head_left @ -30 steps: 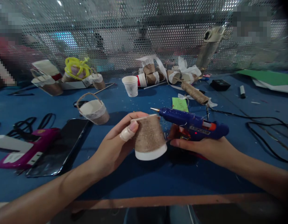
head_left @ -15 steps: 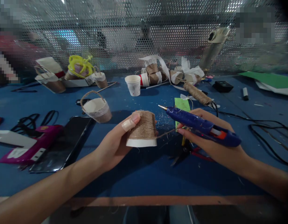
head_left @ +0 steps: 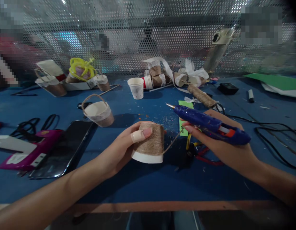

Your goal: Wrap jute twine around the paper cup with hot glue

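Observation:
My left hand (head_left: 119, 148) grips a paper cup (head_left: 152, 140) wound with brown twine, its bare white rim facing down. A bandage wraps the thumb. Twine (head_left: 172, 144) runs from the cup near its rim to my right hand (head_left: 217, 140), where thumb and finger pinch it. The same hand holds a blue glue gun (head_left: 205, 123), its metal tip pointing left, above and to the right of the cup. Beneath the right hand lie a green paper strip (head_left: 183, 131) and red-handled pliers (head_left: 205, 156).
A handled cup basket (head_left: 100, 115), a phone (head_left: 66, 150) and a purple glue gun (head_left: 30, 156) lie at left. Behind stand a white cup (head_left: 136, 88) and wrapped cups (head_left: 159, 80). A twine roll (head_left: 202, 96) and black cables (head_left: 265, 131) lie at right. Perforated metal closes the back.
The wrapped cup in my left hand has moved down and slightly right. My right hand and the glue gun have shifted slightly right; the twine now slopes more steeply.

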Tool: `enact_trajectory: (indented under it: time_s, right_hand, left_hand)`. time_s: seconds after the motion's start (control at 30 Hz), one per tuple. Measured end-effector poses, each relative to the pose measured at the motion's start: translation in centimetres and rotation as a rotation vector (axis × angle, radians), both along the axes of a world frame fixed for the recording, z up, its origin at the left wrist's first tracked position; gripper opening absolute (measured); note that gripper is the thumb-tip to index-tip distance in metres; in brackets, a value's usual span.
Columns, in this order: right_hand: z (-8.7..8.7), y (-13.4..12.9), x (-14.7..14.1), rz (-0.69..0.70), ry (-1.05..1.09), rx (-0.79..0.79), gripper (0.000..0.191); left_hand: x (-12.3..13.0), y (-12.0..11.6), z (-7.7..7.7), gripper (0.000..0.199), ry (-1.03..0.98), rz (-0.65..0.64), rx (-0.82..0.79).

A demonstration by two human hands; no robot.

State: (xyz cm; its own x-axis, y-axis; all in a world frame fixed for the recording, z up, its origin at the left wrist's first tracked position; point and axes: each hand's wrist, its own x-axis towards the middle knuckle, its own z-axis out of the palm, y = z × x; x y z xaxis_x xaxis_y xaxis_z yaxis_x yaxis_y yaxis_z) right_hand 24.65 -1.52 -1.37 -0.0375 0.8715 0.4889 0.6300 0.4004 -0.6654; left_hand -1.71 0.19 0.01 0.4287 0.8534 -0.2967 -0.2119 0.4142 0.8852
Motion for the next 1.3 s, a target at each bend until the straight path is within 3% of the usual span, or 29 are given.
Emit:
enact_trajectory:
  time_s: [0.17,0.4,0.63,0.73,0.8,0.9,0.97,1.03,1.23,1.3]
  right_hand:
    - [1.1,-0.2,-0.1,-0.029,-0.017,0.106,0.004]
    - [1.3,-0.8,0.0,-0.069,-0.079,0.174,0.008]
    - [1.9,0.5,0.3,0.136,-0.023,0.221,0.017]
    - [3.4,1.7,0.2,0.252,-0.051,0.148,0.013]
    - [4.9,2.3,-0.4,0.256,-0.039,0.191,0.014]
    - [7.1,2.9,-2.0,0.347,-0.045,0.097,0.005]
    - [8.2,3.0,-3.1,0.324,-0.051,0.112,0.011]
    - [8.8,3.1,-3.9,0.374,-0.047,0.245,0.014]
    - [7.5,3.7,-4.5,0.416,-0.107,0.190,0.010]
    - [6.4,3.9,-4.1,0.433,-0.090,0.065,0.005]
  left_hand:
    - [-0.1,0.0,-0.3,0.032,0.021,-0.079,0.007]
    - [0.2,0.0,-0.5,0.039,-0.023,-0.035,-0.013]
    - [0.1,0.0,-1.0,0.039,-0.073,-0.141,-0.012]
    - [0.0,0.0,-0.9,0.039,-0.110,-0.145,0.004]
    - [0.0,0.0,-0.8,0.038,-0.137,-0.146,0.005]
    - [0.0,-0.1,-0.8,0.036,-0.169,-0.140,0.019]
    - [0.0,-0.1,-0.7,0.035,-0.173,-0.136,0.033]
    - [0.0,-0.2,-0.6,0.035,-0.179,-0.148,0.043]
    - [0.0,-0.3,-0.5,0.029,-0.221,-0.175,0.017]
    - [0.0,-0.4,-0.5,0.027,-0.197,-0.183,-0.006]
